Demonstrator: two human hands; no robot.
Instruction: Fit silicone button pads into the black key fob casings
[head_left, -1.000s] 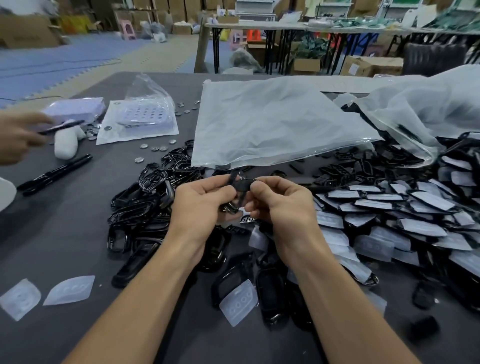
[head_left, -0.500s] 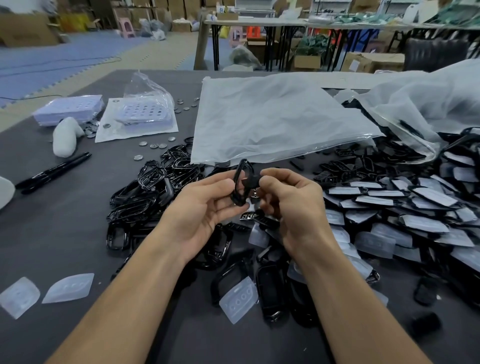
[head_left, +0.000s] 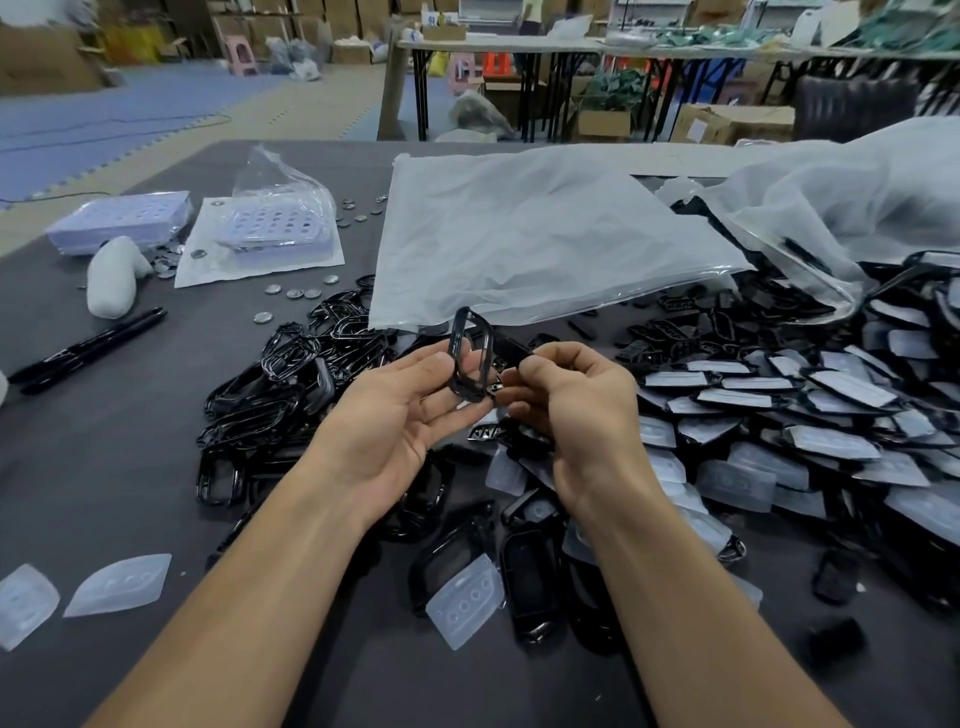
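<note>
The person holds both hands above the middle of the dark worktop (head_left: 130, 467). The left hand (head_left: 410, 415) lies palm up, and its grip is loose. The thumb and the half-straightened fingers pinch the lower rim of one black casing (head_left: 470, 353), which stands on edge with its open window facing the camera. The right hand (head_left: 576, 410) is just beside it, its grip closed much tighter. The fingers are curled in and the thumb pinches a small black part (head_left: 511, 349) that reaches across to the casing's right edge. The part's shape is hard to make out.

Below the hands, a loose silicone pad (head_left: 465, 600) rests on casings lying on the worktop, and two more pads (head_left: 118, 584) lie apart at the near left. A heap of empty casings (head_left: 280, 384) lies left of the hands. A heap of casings with pale pads on them (head_left: 779, 415) spreads to the right. A flat plastic bag (head_left: 519, 234) lies beyond the hands, and two black pens (head_left: 88, 345) lie at the far left.
</note>
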